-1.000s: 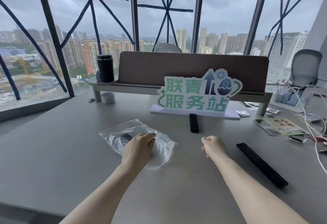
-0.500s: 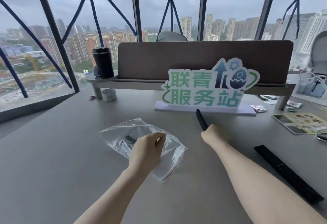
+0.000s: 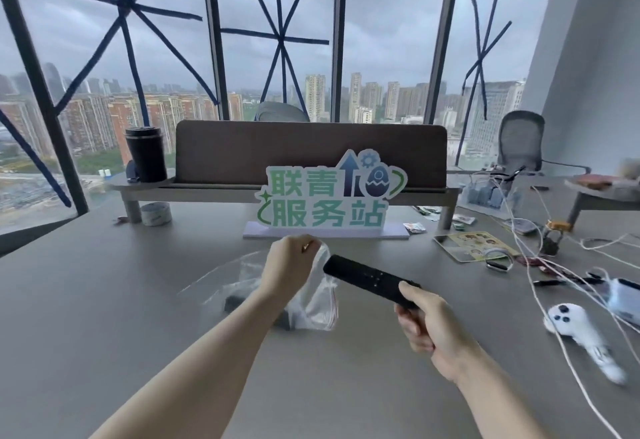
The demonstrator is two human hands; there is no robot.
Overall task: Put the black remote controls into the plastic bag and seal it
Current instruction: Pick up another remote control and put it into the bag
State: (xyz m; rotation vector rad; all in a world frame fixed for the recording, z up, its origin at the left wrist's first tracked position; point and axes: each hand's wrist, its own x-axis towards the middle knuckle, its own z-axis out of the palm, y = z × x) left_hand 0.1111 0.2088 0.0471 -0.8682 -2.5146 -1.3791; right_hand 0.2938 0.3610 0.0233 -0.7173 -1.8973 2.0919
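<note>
My left hand pinches the top edge of a clear plastic bag and holds it up off the grey table. A dark object shows through the bag's lower part. My right hand grips the near end of a long black remote control. The remote points up and left, and its far tip sits right at the bag's raised edge beside my left hand. Whether the tip is inside the bag I cannot tell.
A green and white sign stands behind the bag in front of a brown divider. A black tumbler and tape roll are back left. White cables, a white controller and a card crowd the right.
My right hand picked up the black remote from in front of the sign and brought it to the bag. My left hand lifted the bag's edge off the table.
</note>
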